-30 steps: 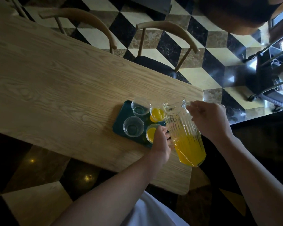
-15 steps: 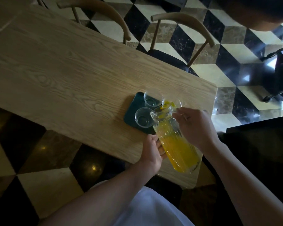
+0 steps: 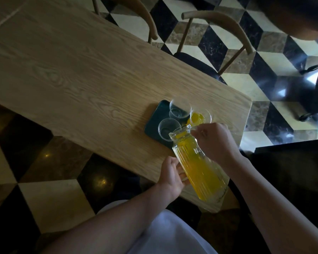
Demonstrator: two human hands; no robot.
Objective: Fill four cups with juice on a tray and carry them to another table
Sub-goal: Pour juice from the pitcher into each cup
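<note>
Tipping the ribbed glass pitcher (image 3: pixel 196 164) toward the near-left cup (image 3: pixel 168 128), I want its spout just over the rim and the tilt slow, so the juice (image 3: pixel 200 171) runs in a thin stream and does not slop onto the tray (image 3: pixel 154 118). My right hand (image 3: pixel 214 142) is curled round the handle at the pitcher's top; my left hand (image 3: pixel 171 176) cups the lower body, fingers wrapped against the glass to steady the weight. I judge the base hand should do the lifting while the handle hand only steers.

The pitcher is tall, clear, fluted lengthwise, likely slick, and roughly half full of opaque yellow juice. The near-left cup and the far-left cup (image 3: pixel 179 109) are thin, clear, round and empty, light enough to tip if bumped. The far-right cup (image 3: pixel 199 117) holds juice; the fourth I cannot see, it is probably hidden behind the pitcher. All stand on the small dark green tray with rounded corners, near the right end of the pale wood-grain table (image 3: pixel 72 74). Beyond it stand curved wooden chairs (image 3: pixel 218 17) on glossy chequered floor tiles (image 3: pixel 275 59).
</note>
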